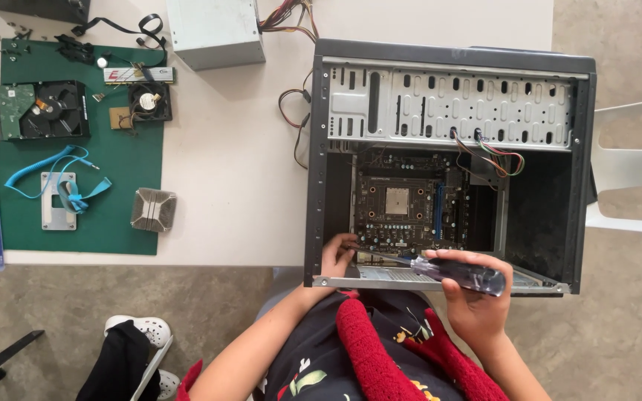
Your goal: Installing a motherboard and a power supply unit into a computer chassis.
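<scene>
Screwdriver (451,269), dark see-through handle, sits lower centre of frame, gripped by right hand (477,301) w/ fingers wrapped round it; shaft runs left toward left hand (336,256), whose fingertips rest at the tip on the open PC case (451,167) edge, by the motherboard (403,208). Upper left: green mat (124,186) w/ hard drive (42,110), small fan (150,102), heatsink (153,210).
</scene>
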